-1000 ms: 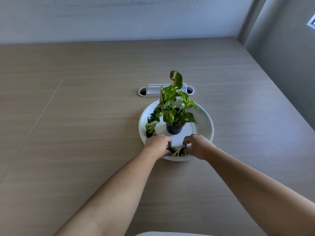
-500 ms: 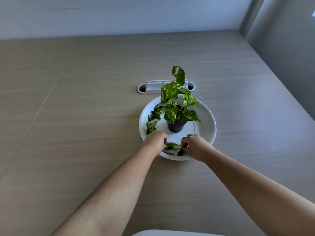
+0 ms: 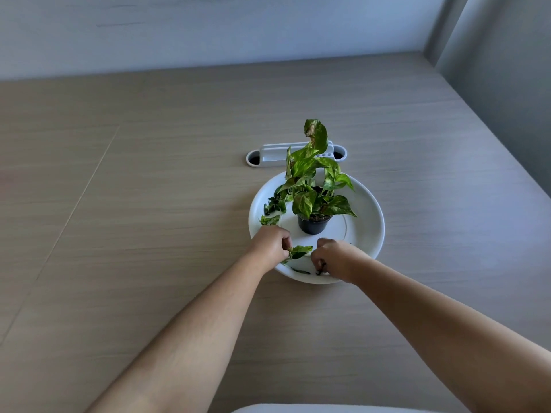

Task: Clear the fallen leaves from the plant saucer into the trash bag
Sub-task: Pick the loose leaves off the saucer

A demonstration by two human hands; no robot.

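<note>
A white round saucer (image 3: 365, 210) sits on the wooden table with a small black pot (image 3: 312, 225) holding a green variegated plant (image 3: 310, 186). My left hand (image 3: 272, 245) pinches a green leaf (image 3: 299, 251) lifted just above the saucer's near rim. My right hand (image 3: 335, 259) has its fingers curled down onto a small dark leaf piece (image 3: 319, 271) at the near rim. Another dark leaf (image 3: 301, 271) lies flat between the hands. More fallen leaves (image 3: 272, 211) lie along the saucer's left side. No trash bag shows in the view.
A white cable grommet (image 3: 277, 155) is set into the table (image 3: 149, 204) just behind the saucer. A wall runs along the table's far edge and a grey panel stands at the right. A pale object (image 3: 328, 408) shows at the bottom edge.
My left hand has lifted a green leaf off the saucer's near rim. My right hand has curled tighter onto a dark leaf piece. The camera view has shifted slightly.
</note>
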